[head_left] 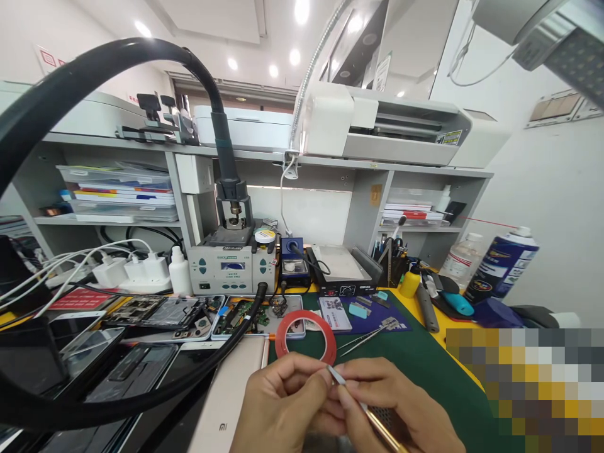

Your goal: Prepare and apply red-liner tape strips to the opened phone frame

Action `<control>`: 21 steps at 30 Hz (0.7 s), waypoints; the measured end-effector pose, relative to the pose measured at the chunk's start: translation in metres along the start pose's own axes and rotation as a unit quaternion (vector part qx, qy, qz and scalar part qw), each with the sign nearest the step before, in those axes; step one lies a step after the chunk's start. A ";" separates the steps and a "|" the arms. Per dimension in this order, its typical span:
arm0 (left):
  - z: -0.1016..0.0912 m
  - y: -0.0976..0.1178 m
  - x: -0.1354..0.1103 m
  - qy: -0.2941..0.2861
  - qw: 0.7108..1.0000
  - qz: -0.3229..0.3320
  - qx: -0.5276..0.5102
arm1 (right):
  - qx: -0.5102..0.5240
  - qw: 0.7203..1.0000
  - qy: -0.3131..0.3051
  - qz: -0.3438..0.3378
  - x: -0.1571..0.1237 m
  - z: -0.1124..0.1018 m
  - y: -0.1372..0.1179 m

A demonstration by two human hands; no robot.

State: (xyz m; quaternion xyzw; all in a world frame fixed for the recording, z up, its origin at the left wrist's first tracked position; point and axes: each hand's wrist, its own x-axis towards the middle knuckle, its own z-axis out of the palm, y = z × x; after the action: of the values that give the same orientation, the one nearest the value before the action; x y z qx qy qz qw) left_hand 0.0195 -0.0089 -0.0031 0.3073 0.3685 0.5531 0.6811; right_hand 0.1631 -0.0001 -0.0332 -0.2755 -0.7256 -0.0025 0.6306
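Note:
My right hand point(406, 402) grips a craft knife with a gold-coloured handle point(384, 431), which slants down toward the lower right. Its pale, flat blade point(336, 375) points up and left. The fingers of my left hand point(287, 399) are pinched together at the blade's tip; whatever they hold, if anything, is hidden. Under my hands, a dark perforated piece point(384, 415) shows in part. Just beyond my fingertips lie a roll of red tape point(282, 340) and a pair of tweezers point(363, 341) on the green mat point(438, 384).
A thick black hose point(141, 406) arcs across the left side over several phones and a gold phone back point(226, 402). Behind stand a soldering station point(221, 277) and a heating plate point(340, 264). A spray can point(503, 264) and bottle point(462, 258) stand at right.

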 end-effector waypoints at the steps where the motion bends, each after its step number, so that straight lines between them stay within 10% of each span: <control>1: 0.000 0.000 0.000 0.002 1.000 0.003 0.004 | 0.000 1.000 0.004 0.002 -0.001 0.001 0.000; 21: -0.002 -0.002 0.002 0.006 1.000 0.017 0.024 | -0.011 0.996 -0.081 -0.036 0.009 -0.012 0.000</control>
State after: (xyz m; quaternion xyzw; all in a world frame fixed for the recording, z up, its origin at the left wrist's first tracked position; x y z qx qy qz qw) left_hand 0.0191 -0.0073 -0.0062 0.3265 0.3803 0.5571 0.6621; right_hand 0.1732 -0.0010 -0.0226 -0.2553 -0.7838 -0.0110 0.5660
